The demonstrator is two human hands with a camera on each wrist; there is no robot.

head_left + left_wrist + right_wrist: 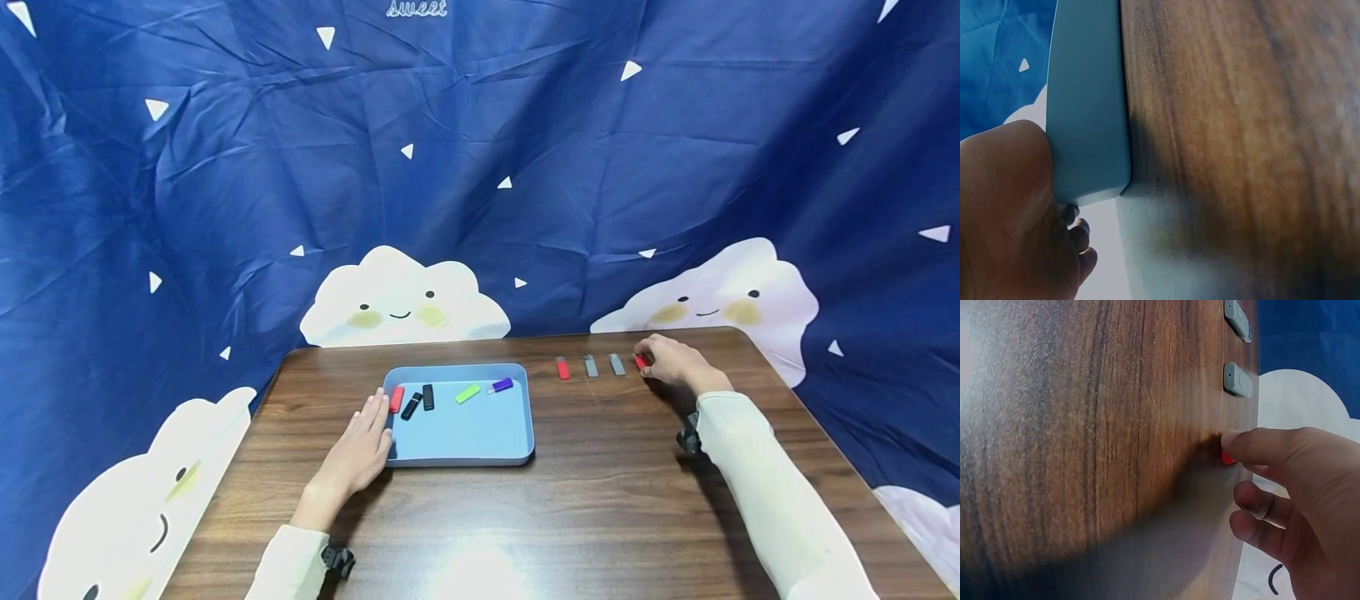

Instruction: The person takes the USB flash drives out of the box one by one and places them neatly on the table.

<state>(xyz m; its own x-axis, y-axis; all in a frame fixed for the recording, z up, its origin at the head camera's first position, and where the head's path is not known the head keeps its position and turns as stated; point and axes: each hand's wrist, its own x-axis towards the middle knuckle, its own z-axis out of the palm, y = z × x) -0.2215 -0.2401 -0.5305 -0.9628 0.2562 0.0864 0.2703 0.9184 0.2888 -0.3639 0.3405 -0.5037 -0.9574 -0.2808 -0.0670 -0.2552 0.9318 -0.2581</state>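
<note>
Right hand [670, 360] pinches red stick [640, 362] on table [600, 500].

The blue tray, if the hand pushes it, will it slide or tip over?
The blue tray is low, wide and flat on the table, so it would probably slide, not tip. It looks stiff and fairly light. The left hand rests against its edge, and the small sticks inside might shift.

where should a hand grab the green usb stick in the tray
Pinch the green usb stick across its two long sides, coming straight down from above: it lies flat and slanted on the blue tray floor, clear of the purple stick beside it.
</note>
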